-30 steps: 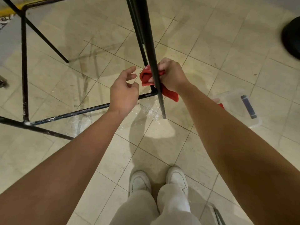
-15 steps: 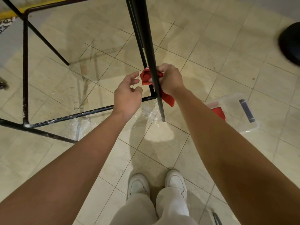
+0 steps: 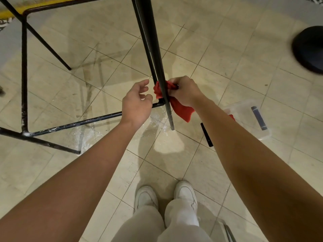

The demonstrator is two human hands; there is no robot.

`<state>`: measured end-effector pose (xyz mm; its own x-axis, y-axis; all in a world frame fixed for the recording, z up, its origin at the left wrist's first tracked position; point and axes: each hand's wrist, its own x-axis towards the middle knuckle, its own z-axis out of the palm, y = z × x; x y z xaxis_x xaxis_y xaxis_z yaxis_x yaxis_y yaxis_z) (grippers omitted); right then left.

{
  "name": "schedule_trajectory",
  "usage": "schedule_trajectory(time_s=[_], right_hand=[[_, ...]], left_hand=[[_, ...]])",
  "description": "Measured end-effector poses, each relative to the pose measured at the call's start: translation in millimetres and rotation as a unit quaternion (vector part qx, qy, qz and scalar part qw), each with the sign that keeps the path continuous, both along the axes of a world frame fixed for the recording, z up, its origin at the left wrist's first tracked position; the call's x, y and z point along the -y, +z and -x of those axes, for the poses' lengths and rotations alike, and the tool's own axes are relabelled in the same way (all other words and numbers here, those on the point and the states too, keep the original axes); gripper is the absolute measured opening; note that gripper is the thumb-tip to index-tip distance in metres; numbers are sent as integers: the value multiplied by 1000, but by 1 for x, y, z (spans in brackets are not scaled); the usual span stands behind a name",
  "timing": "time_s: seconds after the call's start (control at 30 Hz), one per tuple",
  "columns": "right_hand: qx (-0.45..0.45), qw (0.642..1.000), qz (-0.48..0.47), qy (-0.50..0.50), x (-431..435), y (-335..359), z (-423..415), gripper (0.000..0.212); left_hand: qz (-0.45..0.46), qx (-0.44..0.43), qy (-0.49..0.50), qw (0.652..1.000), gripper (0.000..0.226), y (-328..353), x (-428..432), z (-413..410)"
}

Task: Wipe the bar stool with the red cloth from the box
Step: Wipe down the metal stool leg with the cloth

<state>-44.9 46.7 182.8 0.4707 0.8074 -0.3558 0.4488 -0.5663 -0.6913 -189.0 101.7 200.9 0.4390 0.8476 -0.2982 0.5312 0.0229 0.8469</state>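
You cannot see the seat of the stool (image 3: 152, 49): its legs run out past the top edge. Part of the red cloth (image 3: 181, 110) lies behind the near leg, and the fingers (image 3: 175, 81) of your right hand (image 3: 185, 91) curl into its folds, tips out of sight. Your right forearm (image 3: 244, 145) covers a corner of the clear box (image 3: 248, 116), leaving only a red sliver (image 3: 232, 117) inside. The dark round thing (image 3: 309, 49) at the right edge is blurred and cut off.

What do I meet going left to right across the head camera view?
Stool's left upright, left hand, near stool leg, right hand gripping the red cloth, clear box, black round base.
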Motion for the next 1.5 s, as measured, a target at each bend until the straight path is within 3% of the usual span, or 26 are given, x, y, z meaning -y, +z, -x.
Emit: schedule_trajectory(time_s=[0.07, 0.13, 0.2, 0.43, 0.5, 0.6, 0.67, 0.77, 1.1, 1.23, 1.4, 1.5], right_hand=[[-122, 991, -22, -58, 17, -1, -4, 21], [-258, 950, -79, -159, 38, -3, -3, 19], [-309, 920, -114, -212, 51, -10, 5, 12], [-175, 914, -166, -326, 28, -39, 67, 17], [-188, 910, -140, -343, 28, -43, 66, 21], [-227, 911, -123, -320, 36, -45, 58, 21], [-230, 902, -194, -309, 35, -39, 60, 13], [-202, 891, -248, -322, 25, -34, 71, 20], [-142, 917, -222, -300, 31, -49, 62, 26], [-169, 888, -246, -351, 28, -59, 72, 23], [-229, 878, -149, -393, 32, -88, 72, 25], [-259, 857, -183, -405, 33, -91, 75, 22]], left_hand=[[-4, 3, -4, 1000, 43, 2, 0, 3], [-11, 3, -11, 1000, 43, 3, -1, 3], [-16, 4, -16, 1000, 43, 4, -1, 3], [-49, -4, -92, 995, 37, 5, 7, -7], [-46, -8, -102, 994, 36, 4, 9, -8], [-42, -19, -94, 994, 38, 3, 9, -8], [-38, -15, -76, 996, 40, 2, 5, -8], [-20, 0, -51, 999, 42, -1, 3, -10], [-25, -11, -64, 998, 38, -9, 12, -12], [-44, -7, -63, 997, 34, -15, 18, -12], [-65, 17, -31, 997, 32, -27, 27, -10], [-79, 31, -32, 996, 33, -32, 30, -10]])
